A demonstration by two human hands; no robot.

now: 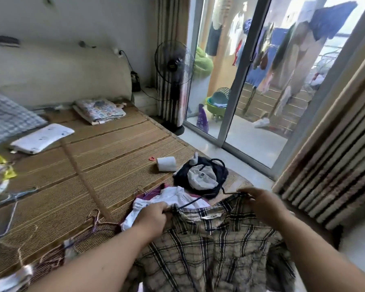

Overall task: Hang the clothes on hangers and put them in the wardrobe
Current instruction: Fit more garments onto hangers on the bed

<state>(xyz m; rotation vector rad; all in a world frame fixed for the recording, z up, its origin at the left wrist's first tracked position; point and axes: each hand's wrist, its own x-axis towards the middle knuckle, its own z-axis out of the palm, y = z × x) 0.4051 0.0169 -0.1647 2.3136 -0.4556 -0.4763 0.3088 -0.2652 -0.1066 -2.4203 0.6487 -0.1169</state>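
Shirt point(209, 245): plaid, collar far, hem near; it was held up over the near right corner of the bed mat point(105, 157).
Hanger point(193, 202): thin and dark. Its long axis ran left-right across the open collar, right end slightly farther.
Left hand point(154, 218): fingers were curled tight, clamped on the left shoulder cloth and that hanger end together.
Right hand point(259, 201): thumb and fingers pinched the right shoulder cloth at the other hanger end.
Pose: both forearms reached forward, hands well apart, one per shoulder; neither was free.
Hook: couldn't make it out clearly.
Wardrobe: not in view.
Judgement: the shoulders looked nearly seated. Next move likely needed one hand to shift to the hook.
Nearby: white garment point(156, 201) lay just far of the left hand.
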